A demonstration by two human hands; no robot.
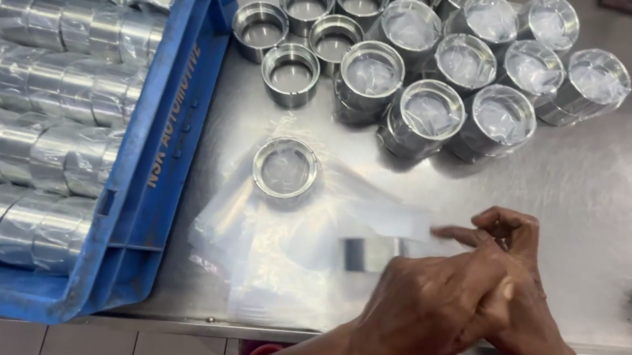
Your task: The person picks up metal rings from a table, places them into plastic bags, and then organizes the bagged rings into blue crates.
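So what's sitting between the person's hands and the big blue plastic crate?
In the head view, a pile of clear plastic bags lies between the hands and the blue plastic crate, with one shiny metal ring resting on it.

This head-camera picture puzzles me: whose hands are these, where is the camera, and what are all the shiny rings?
There is no machine here. The camera sits on a person's head and looks down at their own two hands. The left hand and right hand meet over a clear bag, with a metal cup inside it. They work on a steel table. One more cup stands on a pile of bags. Behind are bare cups and bagged cups. A blue crate at left holds wrapped ones.
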